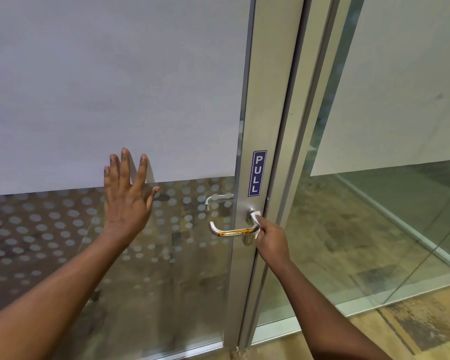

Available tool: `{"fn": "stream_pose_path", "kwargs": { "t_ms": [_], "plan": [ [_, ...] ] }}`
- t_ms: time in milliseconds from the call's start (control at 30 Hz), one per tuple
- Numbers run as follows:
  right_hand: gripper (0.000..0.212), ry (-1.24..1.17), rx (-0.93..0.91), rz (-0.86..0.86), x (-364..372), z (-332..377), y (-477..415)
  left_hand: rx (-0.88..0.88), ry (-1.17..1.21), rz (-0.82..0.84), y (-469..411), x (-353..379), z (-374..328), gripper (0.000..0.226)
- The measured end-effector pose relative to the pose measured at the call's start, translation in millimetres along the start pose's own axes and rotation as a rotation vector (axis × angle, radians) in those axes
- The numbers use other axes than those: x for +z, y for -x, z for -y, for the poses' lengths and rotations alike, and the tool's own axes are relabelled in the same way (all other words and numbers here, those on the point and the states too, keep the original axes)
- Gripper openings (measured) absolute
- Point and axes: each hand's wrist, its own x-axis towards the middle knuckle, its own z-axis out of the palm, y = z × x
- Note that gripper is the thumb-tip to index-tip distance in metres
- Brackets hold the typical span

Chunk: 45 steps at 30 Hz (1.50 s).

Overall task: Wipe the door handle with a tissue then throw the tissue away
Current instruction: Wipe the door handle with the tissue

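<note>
A silver lever door handle (229, 231) juts from the metal door frame, with an orange-brown smear along its horizontal bar. My right hand (272, 236) is shut on a white tissue (256, 219) and presses it against the handle's right end, near its base on the frame. My left hand (126, 196) lies flat with fingers spread on the glass door panel, left of the handle, holding nothing.
The glass door (115, 87) is frosted above and dotted below. A blue PULL sticker (257, 173) sits on the frame above the handle. A second handle (216, 198) shows through the glass. A glass wall (387, 203) stands on the right over a brown patterned floor.
</note>
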Motion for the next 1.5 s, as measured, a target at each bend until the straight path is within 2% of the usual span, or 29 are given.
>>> {"fn": "stream_pose_path", "kwargs": {
  "t_ms": [233, 433, 500, 567, 700, 767, 800, 967, 1033, 1200, 1400, 1500],
  "plan": [
    [0.053, 0.033, -0.122, 0.020, 8, -3, 12, 0.023, -0.114, 0.047, 2, 7, 7, 0.081],
    [0.050, 0.142, -0.089, 0.107, 10, -9, 13, 0.037, -0.108, 0.023, 2, 11, 7, 0.080],
    [0.043, 0.161, -0.115, 0.127, 5, -13, 13, 0.050, -0.115, 0.011, 2, 13, 8, 0.080],
    [0.030, 0.083, -0.084, 0.148, -4, -13, 11, 0.056, -0.125, 0.013, 2, 15, 10, 0.080],
    [0.041, 0.087, -0.118, 0.272, -13, -12, 2, 0.071, -0.146, 0.025, 3, 18, 13, 0.075],
    [0.033, 0.159, -0.180, 0.238, -17, -10, 0, 0.081, -0.147, 0.030, 3, 18, 14, 0.074],
    [0.030, 0.219, -0.269, 0.199, -18, -11, 0, 0.084, -0.150, 0.033, 2, 19, 15, 0.074],
    [0.033, 0.370, -0.598, 0.021, -22, -13, 1, 0.081, -0.166, 0.049, 2, 24, 18, 0.074],
    [0.042, 0.349, -0.697, 0.018, -23, -14, 0, 0.081, -0.174, 0.051, 2, 26, 19, 0.074],
    [0.056, 0.336, -0.742, 0.036, -21, -14, 2, 0.085, -0.194, 0.050, 1, 28, 21, 0.074],
    [0.047, 0.355, -0.798, 0.023, -11, -7, 9, 0.105, -0.205, 0.027, 1, 29, 23, 0.074],
    [0.054, 0.354, -0.823, 0.012, -3, -3, 12, 0.113, -0.222, 0.024, 1, 30, 24, 0.075]
  ]
}}
